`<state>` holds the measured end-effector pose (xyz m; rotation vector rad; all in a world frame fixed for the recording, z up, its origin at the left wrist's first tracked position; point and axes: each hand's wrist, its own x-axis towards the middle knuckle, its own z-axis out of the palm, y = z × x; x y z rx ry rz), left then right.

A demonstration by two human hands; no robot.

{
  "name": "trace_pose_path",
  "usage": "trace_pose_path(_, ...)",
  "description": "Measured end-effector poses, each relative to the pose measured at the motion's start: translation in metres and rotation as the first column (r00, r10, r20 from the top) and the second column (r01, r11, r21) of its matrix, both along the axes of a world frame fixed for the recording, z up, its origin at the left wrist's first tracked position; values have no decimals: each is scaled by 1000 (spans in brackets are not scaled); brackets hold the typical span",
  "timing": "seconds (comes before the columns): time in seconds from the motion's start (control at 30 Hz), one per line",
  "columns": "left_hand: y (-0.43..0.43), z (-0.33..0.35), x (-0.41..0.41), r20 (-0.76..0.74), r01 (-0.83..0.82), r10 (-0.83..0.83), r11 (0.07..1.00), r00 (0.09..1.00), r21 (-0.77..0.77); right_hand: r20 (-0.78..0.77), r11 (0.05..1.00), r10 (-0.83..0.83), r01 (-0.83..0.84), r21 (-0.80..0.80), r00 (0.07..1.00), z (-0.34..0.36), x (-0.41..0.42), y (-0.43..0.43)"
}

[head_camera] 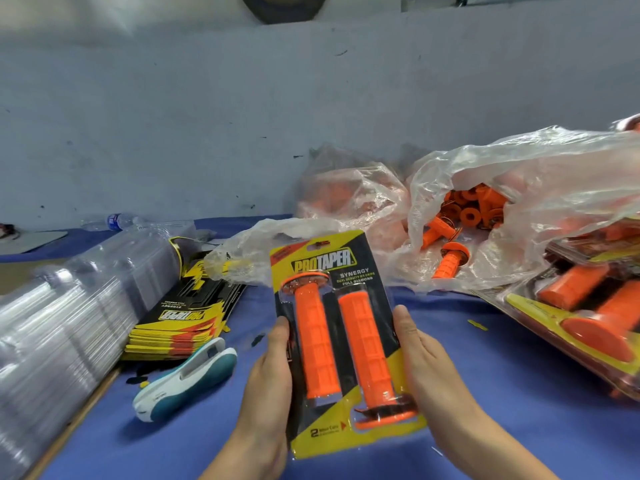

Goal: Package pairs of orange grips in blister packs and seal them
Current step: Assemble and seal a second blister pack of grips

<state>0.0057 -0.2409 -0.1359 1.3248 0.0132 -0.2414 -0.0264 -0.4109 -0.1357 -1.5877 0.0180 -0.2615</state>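
A blister pack (346,344) with a yellow and black card and two orange grips inside is held upright above the blue table (485,393). My left hand (270,382) grips its left edge, thumb on the front. My right hand (426,368) grips its right edge the same way. Loose orange grips (460,220) spill from an open clear plastic bag (540,188) at the back right. Filled packs (585,317) lie stacked at the far right.
A long stack of clear blister shells (69,306) lies at the left. Next to it sits a pile of printed cards (187,317). A white and teal stapler (187,379) lies by the cards. A water bottle (117,221) lies by the grey wall.
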Motion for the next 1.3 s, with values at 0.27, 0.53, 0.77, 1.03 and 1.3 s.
trace_pose_path(0.27, 22, 9, 21, 114, -158, 153, 987, 982, 36, -106, 991, 128, -131, -24, 986, -1, -7, -9)
trace_pose_path(0.53, 36, 7, 36, 154, -98, 89, 994, 984, 48, -115, 989, 135, -141, -42, 984, -11, 0, -15)
trace_pose_path(0.77, 43, 9, 39, 145, -17, 24, 999, 989, -52, -130, 979, 194, -200, -32, 972, -15, 3, -14)
trace_pose_path(1.03, 10, 2, 24, 19, -149, 149, 989, 989, 1, -54, 996, 63, -59, 62, 997, -17, 5, -3)
trace_pose_path(1.3, -4, 5, 9, -119, -79, 77, 997, 990, -8, -12, 980, -9, 11, 197, 1000, -5, 4, 2)
